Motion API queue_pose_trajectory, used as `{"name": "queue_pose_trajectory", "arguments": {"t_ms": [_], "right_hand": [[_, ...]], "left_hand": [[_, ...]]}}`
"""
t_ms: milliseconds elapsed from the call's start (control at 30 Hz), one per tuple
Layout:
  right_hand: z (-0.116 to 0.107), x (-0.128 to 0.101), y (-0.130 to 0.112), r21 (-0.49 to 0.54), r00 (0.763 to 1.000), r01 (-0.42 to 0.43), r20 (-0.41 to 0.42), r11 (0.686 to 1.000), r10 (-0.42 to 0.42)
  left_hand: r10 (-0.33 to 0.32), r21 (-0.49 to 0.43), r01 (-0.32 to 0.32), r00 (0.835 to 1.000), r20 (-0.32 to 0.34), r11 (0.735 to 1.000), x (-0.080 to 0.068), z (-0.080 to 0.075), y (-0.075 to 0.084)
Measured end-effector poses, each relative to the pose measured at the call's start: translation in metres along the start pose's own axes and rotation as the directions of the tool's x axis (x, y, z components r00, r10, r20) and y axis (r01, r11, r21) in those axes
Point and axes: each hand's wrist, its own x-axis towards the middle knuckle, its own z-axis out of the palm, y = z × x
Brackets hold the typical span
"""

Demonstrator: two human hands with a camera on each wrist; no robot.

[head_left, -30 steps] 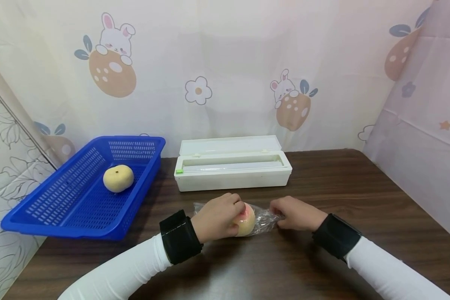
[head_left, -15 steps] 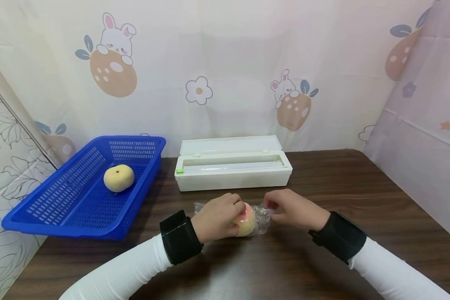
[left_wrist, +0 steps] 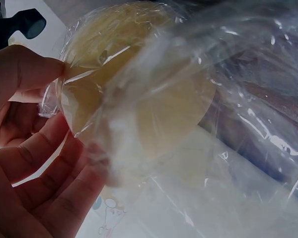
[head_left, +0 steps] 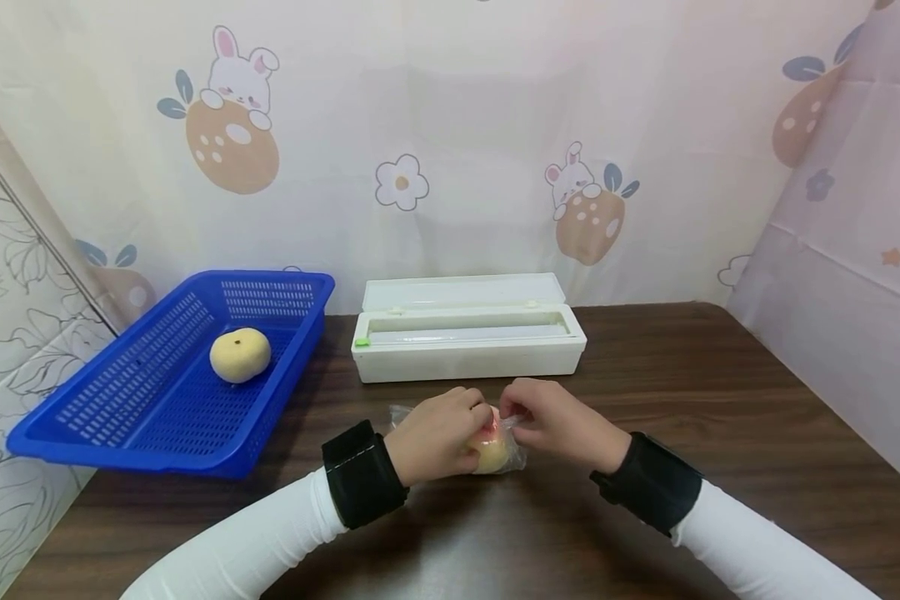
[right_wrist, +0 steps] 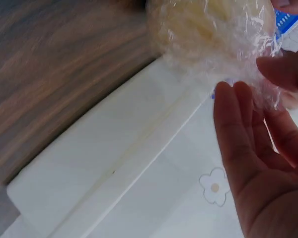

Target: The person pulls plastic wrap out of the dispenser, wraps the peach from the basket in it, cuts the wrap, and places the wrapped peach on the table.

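Note:
A yellow-and-pink peach (head_left: 490, 446) (left_wrist: 139, 94) (right_wrist: 213, 29) sits on the brown table (head_left: 645, 517), covered in clear cling film (head_left: 513, 442) (left_wrist: 238, 124) (right_wrist: 258, 59). My left hand (head_left: 438, 435) (left_wrist: 35, 163) grips the peach from its left side, fingers curled over the top. My right hand (head_left: 551, 421) (right_wrist: 268, 148) pinches the film's loose end against the peach's top right. A second pale yellow fruit (head_left: 240, 355) lies in the blue basket (head_left: 120, 400).
A white cling film dispenser box (head_left: 467, 333) (right_wrist: 104, 173) with its lid raised stands just behind my hands. The blue basket occupies the table's left side near the edge. Patterned curtains close in the back and both sides.
My right hand has moved left, folding the stretched film end from the table up onto the peach. The left hand has kept its grip and place.

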Motion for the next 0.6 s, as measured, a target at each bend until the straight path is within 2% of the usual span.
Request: {"name": "queue_pose_trajectory", "arguments": {"t_ms": [133, 433, 600], "right_hand": [[0.006, 0.000, -0.001, 0.014, 0.999, 0.004, -0.049, 1.000, -0.004], [0.012, -0.001, -0.001, 0.134, 0.990, -0.088, -0.095, 0.987, 0.101], [0.014, 0.002, -0.001, 0.107, 0.992, -0.077, -0.094, 0.991, 0.087]], "left_hand": [[0.003, 0.013, -0.003, 1.000, 0.000, 1.000, 0.000, 0.000, 0.001], [0.006, 0.014, -0.006, 1.000, -0.008, 1.000, 0.001, 0.001, 0.002], [0.001, 0.028, 0.000, 1.000, -0.014, 1.000, 0.000, 0.001, 0.001]]}}
